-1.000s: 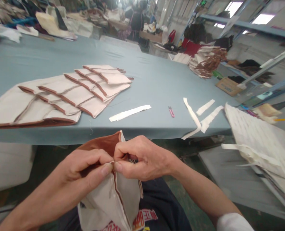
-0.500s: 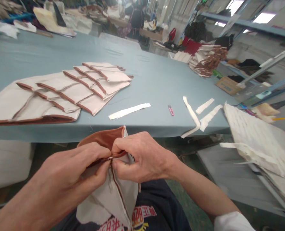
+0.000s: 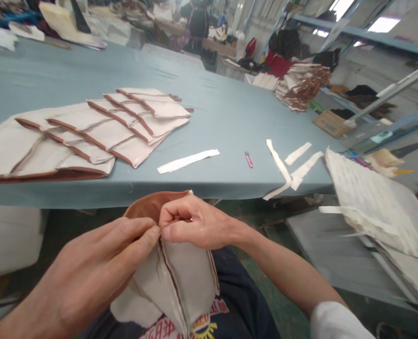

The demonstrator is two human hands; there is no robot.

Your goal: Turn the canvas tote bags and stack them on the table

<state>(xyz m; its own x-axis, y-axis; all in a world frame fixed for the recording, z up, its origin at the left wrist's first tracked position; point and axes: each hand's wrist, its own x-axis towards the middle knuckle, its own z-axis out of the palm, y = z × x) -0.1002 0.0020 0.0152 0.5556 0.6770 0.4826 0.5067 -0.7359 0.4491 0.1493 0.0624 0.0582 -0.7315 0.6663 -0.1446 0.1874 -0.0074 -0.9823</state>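
Observation:
Over my lap I hold a cream cloth bag [image 3: 184,278] with a brown lining and brown trim. My left hand [image 3: 99,268] pinches its top edge between thumb and fingers. My right hand [image 3: 191,223] is closed on the same edge, its fingertips meeting the left thumb at the seam. The brown lining [image 3: 148,209] bulges up just behind both hands. What lies inside the bag is hidden.
A blue-grey table [image 3: 216,117] spreads in front of me. On its left lies a fanned row of finished cream bags [image 3: 99,129]. White fabric strips [image 3: 187,161] and a small pink clipper [image 3: 249,159] lie near the front edge. A stack of cream pieces [image 3: 374,202] sits at the right.
Both hands have shifted slightly along the bag's top edge, and the bag has turned so more of its cream side shows. The view has tilted a little upward.

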